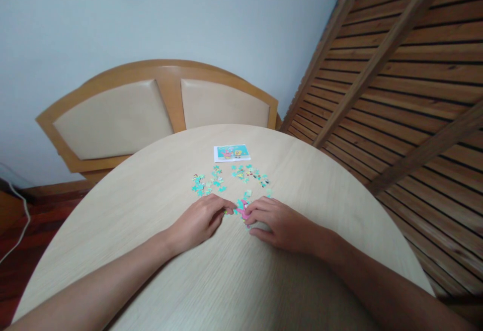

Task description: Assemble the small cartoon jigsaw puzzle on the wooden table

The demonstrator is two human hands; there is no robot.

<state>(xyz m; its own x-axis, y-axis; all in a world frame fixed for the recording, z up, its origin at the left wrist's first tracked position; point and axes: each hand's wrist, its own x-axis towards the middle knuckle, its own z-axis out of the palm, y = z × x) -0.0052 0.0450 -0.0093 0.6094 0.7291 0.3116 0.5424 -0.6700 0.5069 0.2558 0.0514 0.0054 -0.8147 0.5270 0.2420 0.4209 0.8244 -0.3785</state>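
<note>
My left hand (pixel 199 220) rests on the round light-wood table (pixel 158 270) with its fingers curled and the fingertips pinched on a small puzzle piece. My right hand (pixel 277 223) lies beside it, fingers bent, its fingertips touching a joined patch of pink and teal puzzle pieces (pixel 241 208) between the two hands. Several loose teal puzzle pieces (pixel 207 182) lie scattered just beyond the hands, with more loose pieces (pixel 251 174) to the right. A small printed reference picture (pixel 231 152) lies flat farther back.
A wooden chair back with beige pads (pixel 158 109) stands behind the table against a pale wall. A slatted wooden panel (pixel 407 84) leans on the right. A white cable (pixel 22 220) hangs at the far left over a red floor.
</note>
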